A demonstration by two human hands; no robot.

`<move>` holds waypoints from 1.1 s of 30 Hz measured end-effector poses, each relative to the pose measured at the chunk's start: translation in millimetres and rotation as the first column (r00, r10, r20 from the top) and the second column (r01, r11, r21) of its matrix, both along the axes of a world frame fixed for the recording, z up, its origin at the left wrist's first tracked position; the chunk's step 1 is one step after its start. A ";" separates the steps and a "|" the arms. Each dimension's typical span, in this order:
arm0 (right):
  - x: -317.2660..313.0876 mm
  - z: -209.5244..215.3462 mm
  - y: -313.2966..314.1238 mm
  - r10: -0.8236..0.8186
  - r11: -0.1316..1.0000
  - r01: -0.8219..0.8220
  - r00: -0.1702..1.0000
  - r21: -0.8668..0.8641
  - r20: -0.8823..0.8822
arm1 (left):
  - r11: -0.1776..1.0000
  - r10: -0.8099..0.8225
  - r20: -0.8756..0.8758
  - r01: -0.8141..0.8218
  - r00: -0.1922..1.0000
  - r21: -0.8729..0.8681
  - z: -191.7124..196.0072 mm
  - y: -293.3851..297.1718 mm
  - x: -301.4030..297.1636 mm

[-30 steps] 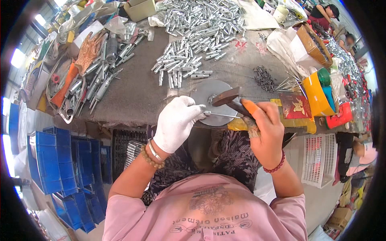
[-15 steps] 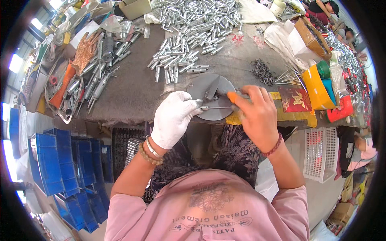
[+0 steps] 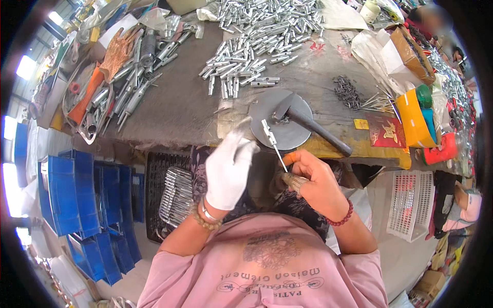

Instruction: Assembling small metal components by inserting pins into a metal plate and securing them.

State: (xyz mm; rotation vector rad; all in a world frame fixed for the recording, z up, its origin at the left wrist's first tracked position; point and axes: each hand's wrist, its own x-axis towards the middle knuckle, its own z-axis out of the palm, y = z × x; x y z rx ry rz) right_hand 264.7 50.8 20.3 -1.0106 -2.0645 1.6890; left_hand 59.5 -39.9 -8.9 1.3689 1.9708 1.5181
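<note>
Currently, the right hand [image 3: 321, 187], bare with an orange cover on one finger and a wrapped thumb, pinches the lower end of a thin silver metal rod with a wider cylindrical head [image 3: 269, 133]. The rod slants up and leftward, its head over the near-left part of a flat round grey metal disc [image 3: 298, 134]; contact between head and disc cannot be told from this angle. The left hand [image 3: 229, 169], in a white knitted glove, is just left of the rod and apart from it, thumb and fingers parted (fingertips blurred).

A dark hammer with a long straight handle [image 3: 319, 131] lies unheld, its head on the disc and its handle pointing toward the near right. The disc rests on the dark grey worktop [image 3: 179, 108], near its front edge.

Beyond the disc: a broad heap of short silver metal tubes [image 3: 267, 46]. Right of it: a small pile of short dark pins [image 3: 347, 92], then a flat red packet with gold decoration [image 3: 386, 131]. Below the worktop, left side: blue plastic bins [image 3: 72, 195].
</note>
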 end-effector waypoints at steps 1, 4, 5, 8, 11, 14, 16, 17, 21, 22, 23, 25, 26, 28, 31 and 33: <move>-1.9 -1.3 -2.6 -0.036 0.995 0.034 0.999 -0.091 -0.020 | 0.989 0.040 0.232 -0.005 0.972 -0.150 -0.8 -3.9 6.9; -6.7 0.6 -11.4 -0.088 0.967 0.075 0.995 -0.244 -0.043 | 0.987 0.026 0.359 0.033 0.933 -0.158 0.7 -5.0 14.5; -8.1 2.3 -13.7 -0.111 0.949 0.091 0.993 -0.301 -0.050 | 0.980 0.039 0.497 0.065 0.867 -0.190 3.3 -5.0 15.5; -10.0 4.8 -22.0 -0.098 0.943 0.080 0.994 -0.322 -0.041 | 0.984 0.004 0.597 0.103 0.802 -0.144 0.2 -5.1 13.9; -10.7 -4.6 -30.6 -0.078 0.965 0.060 0.995 -0.256 -0.061 | 0.988 -0.009 0.689 0.114 0.725 -0.107 1.8 -9.3 14.0; -17.5 -15.7 -40.0 -0.037 0.996 0.030 0.995 -0.083 -0.088 | 0.987 0.006 0.670 0.104 0.742 -0.125 -0.6 -11.9 8.7; -23.3 -7.7 -41.5 0.046 0.998 -0.045 0.999 0.035 -0.026 | 0.992 0.026 0.683 0.066 0.730 -0.109 3.7 -23.3 1.8; -26.7 -8.8 -39.9 0.082 0.995 -0.081 0.996 0.066 -0.021 | 0.994 0.046 0.699 0.036 0.714 -0.102 6.3 -28.2 -1.6; -42.6 2.9 -44.4 0.161 0.983 -0.162 0.987 0.082 0.017 | 0.993 0.078 0.708 0.006 0.701 -0.115 12.3 -46.4 -14.9; -44.5 2.2 -45.2 0.168 0.978 -0.167 0.986 0.126 -0.001 | 0.996 0.066 0.689 -0.007 0.722 -0.088 10.9 -52.1 -19.1; -44.6 1.7 -44.8 0.176 0.971 -0.170 0.984 0.167 -0.021 | 0.994 0.087 0.664 -0.025 0.743 -0.103 9.9 -58.4 -27.1; -39.4 9.8 -33.0 0.108 0.970 -0.094 0.993 0.226 -0.054 | 0.961 0.261 0.531 -0.166 0.806 -0.220 -2.4 -83.0 -56.8; -30.6 -2.0 -23.0 0.032 0.950 0.006 0.993 0.314 -0.117 | 0.929 0.365 0.440 -0.290 0.820 -0.231 -15.0 -98.5 -76.5; -17.4 -7.0 -1.6 -0.128 0.953 0.164 0.980 0.255 -0.150 | 0.809 0.567 0.251 -0.473 0.784 -0.350 -35.4 -139.9 -118.3; -7.8 -16.7 22.8 -0.193 0.977 0.209 0.946 0.034 -0.260 | 0.649 0.708 0.169 -0.539 0.685 -0.537 -120.1 -221.1 -175.6; -7.0 -26.6 27.7 -0.191 0.978 0.207 0.941 0.026 -0.280 | 0.574 0.758 0.113 -0.573 0.643 -0.586 -180.5 -259.9 -181.6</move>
